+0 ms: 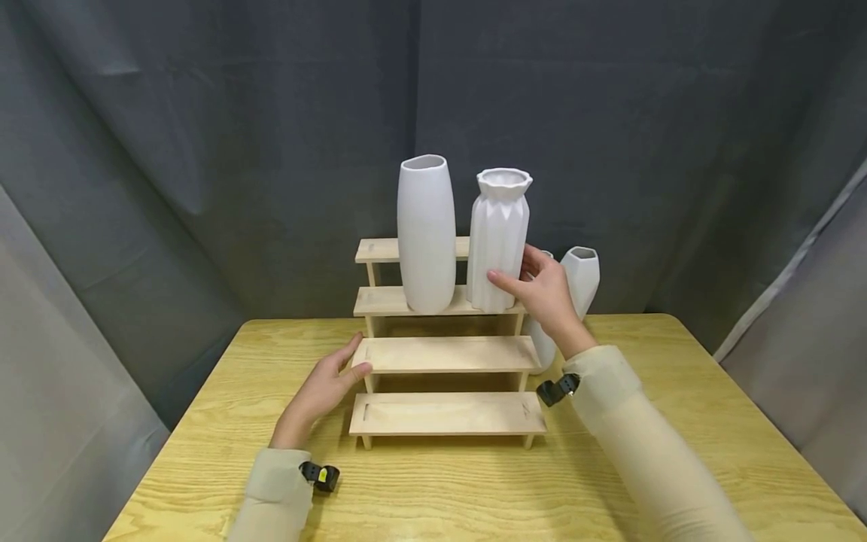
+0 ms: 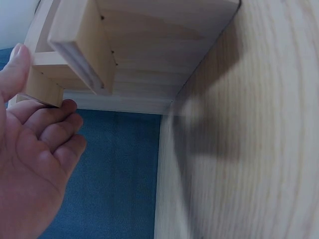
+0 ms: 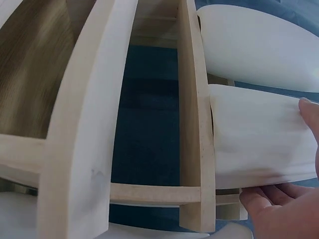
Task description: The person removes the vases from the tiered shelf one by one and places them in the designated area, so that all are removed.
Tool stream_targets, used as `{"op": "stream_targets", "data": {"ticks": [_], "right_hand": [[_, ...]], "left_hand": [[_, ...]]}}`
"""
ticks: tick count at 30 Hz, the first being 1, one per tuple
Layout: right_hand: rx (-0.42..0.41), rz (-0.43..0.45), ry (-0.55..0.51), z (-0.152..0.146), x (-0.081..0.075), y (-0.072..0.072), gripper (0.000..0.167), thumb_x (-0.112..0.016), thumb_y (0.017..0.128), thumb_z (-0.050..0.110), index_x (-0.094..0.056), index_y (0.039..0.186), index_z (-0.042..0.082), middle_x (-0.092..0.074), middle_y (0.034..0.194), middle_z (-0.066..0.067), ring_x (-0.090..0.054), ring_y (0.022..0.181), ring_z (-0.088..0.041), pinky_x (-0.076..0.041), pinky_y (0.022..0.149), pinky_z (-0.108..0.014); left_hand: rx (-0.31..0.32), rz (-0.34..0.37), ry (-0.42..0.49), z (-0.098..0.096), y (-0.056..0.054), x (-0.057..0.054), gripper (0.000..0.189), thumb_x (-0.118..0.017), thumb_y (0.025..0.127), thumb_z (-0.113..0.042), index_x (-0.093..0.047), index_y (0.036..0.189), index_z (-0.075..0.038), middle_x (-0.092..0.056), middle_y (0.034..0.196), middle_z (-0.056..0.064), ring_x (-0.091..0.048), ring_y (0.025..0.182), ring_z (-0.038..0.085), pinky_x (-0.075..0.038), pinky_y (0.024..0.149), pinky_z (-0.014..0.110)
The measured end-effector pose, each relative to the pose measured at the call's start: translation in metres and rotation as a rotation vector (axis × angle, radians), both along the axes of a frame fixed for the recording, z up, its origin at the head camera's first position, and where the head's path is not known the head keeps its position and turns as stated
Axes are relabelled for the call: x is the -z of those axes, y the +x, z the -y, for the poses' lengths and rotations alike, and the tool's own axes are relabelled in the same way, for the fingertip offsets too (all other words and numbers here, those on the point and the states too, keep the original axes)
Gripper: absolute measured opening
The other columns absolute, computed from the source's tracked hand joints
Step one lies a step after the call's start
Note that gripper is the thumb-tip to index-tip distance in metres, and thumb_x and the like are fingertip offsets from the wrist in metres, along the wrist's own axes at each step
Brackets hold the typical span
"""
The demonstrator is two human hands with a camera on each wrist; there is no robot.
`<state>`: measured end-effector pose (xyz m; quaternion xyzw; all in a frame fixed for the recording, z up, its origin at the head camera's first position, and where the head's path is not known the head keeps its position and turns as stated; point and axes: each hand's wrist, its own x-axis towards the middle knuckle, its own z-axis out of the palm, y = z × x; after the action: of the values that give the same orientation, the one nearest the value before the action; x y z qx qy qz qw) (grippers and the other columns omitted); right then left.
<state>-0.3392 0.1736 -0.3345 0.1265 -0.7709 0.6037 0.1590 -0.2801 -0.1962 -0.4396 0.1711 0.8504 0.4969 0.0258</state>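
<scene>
A stepped wooden display stand (image 1: 447, 355) with several narrow shelves stands on the table. My left hand (image 1: 325, 385) holds its left end at the second shelf from the bottom; in the left wrist view the thumb (image 2: 15, 69) lies against the wood, fingers curled at the board's end. On the third shelf up, a pleated white vase (image 1: 497, 241) with a flared scalloped rim stands upright. My right hand (image 1: 550, 297) grips this vase low down, thumb in front, fingers at its right side. Left of it on that shelf is a taller smooth white vase (image 1: 427, 233), apart from it.
Right of the stand, a faceted white vase (image 1: 582, 275) and a rounded white vase (image 1: 544, 352) are partly hidden by my right hand and arm. The yellow wood-grain table (image 1: 664, 436) carries everything. A dark grey curtain (image 1: 609, 98) hangs behind.
</scene>
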Motion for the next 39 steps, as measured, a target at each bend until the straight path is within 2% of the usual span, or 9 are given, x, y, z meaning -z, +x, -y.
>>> {"op": "stream_targets", "data": {"ticks": [5,13,16,22,26,28,34,36,39], "right_hand": [[-0.004,-0.006,0.02,0.002,-0.001,-0.001,0.072,-0.085,0.079,0.035,-0.055,0.138,0.007,-0.061,0.13,-0.009,-0.058,0.118,-0.021,-0.047,0.1,-0.036],[-0.018,-0.005,0.01,0.003,-0.004,-0.002,0.067,-0.086,0.078,0.033,-0.058,0.134,0.007,-0.064,0.125,-0.008,-0.062,0.111,-0.022,-0.053,0.091,-0.034],[-0.012,0.002,0.012,0.003,-0.005,-0.002,0.068,-0.086,0.078,0.033,-0.058,0.134,0.007,-0.064,0.125,-0.009,-0.062,0.11,-0.022,-0.053,0.09,-0.035],[0.004,0.027,0.007,0.002,-0.007,-0.001,0.068,-0.087,0.076,0.035,-0.059,0.132,0.009,-0.064,0.123,-0.007,-0.062,0.108,-0.021,-0.054,0.088,-0.035],[0.013,0.035,0.003,0.001,-0.008,0.0,0.068,-0.088,0.075,0.035,-0.06,0.131,0.008,-0.065,0.121,-0.008,-0.063,0.106,-0.021,-0.054,0.086,-0.035],[0.015,0.04,-0.005,0.001,-0.008,0.0,0.07,-0.089,0.074,0.035,-0.06,0.132,0.008,-0.065,0.122,-0.008,-0.063,0.107,-0.021,-0.055,0.086,-0.035],[0.022,0.058,-0.028,-0.001,-0.008,0.002,0.072,-0.09,0.072,0.035,-0.061,0.132,0.006,-0.066,0.122,-0.008,-0.064,0.108,-0.021,-0.055,0.087,-0.035],[0.023,0.057,-0.032,-0.001,-0.008,0.003,0.072,-0.09,0.072,0.034,-0.062,0.131,0.006,-0.067,0.121,-0.009,-0.065,0.107,-0.022,-0.056,0.086,-0.035],[0.021,0.051,-0.033,-0.001,-0.009,0.005,0.072,-0.091,0.071,0.033,-0.062,0.131,0.005,-0.067,0.121,-0.01,-0.066,0.106,-0.022,-0.056,0.085,-0.034]], "left_hand": [[-0.011,-0.023,-0.008,0.003,-0.006,0.01,0.072,-0.055,0.101,-0.039,-0.023,0.157,-0.007,-0.02,0.162,0.01,-0.018,0.146,0.034,-0.018,0.117,0.051],[-0.013,-0.025,-0.006,0.004,-0.005,0.011,0.072,-0.056,0.101,-0.037,-0.023,0.157,-0.006,-0.019,0.161,0.011,-0.018,0.147,0.033,-0.018,0.117,0.051],[-0.01,-0.01,0.005,0.002,-0.001,0.004,0.07,-0.055,0.103,-0.031,-0.022,0.156,-0.003,-0.018,0.161,0.013,-0.016,0.147,0.035,-0.017,0.117,0.051],[0.002,0.019,-0.02,-0.005,0.014,-0.022,0.065,-0.054,0.104,-0.021,-0.021,0.155,0.003,-0.018,0.16,0.02,-0.017,0.146,0.038,-0.019,0.116,0.052],[0.005,0.024,-0.035,-0.007,0.018,-0.028,0.065,-0.054,0.104,-0.021,-0.021,0.155,0.002,-0.018,0.16,0.019,-0.017,0.145,0.038,-0.02,0.116,0.051],[0.006,0.026,-0.03,-0.006,0.014,-0.024,0.065,-0.054,0.104,-0.022,-0.021,0.155,0.001,-0.018,0.16,0.019,-0.017,0.146,0.038,-0.019,0.116,0.051],[0.0,-0.003,-0.006,0.0,-0.006,0.009,0.07,-0.055,0.103,-0.033,-0.021,0.157,-0.005,-0.018,0.161,0.013,-0.016,0.146,0.035,-0.017,0.117,0.051],[-0.004,-0.018,-0.008,0.0,-0.009,0.014,0.072,-0.055,0.101,-0.038,-0.022,0.157,-0.006,-0.019,0.161,0.012,-0.017,0.146,0.034,-0.018,0.116,0.052],[-0.008,-0.024,-0.012,0.0,-0.01,0.015,0.074,-0.055,0.1,-0.042,-0.023,0.157,-0.008,-0.02,0.162,0.01,-0.018,0.146,0.034,-0.019,0.116,0.052]]}}
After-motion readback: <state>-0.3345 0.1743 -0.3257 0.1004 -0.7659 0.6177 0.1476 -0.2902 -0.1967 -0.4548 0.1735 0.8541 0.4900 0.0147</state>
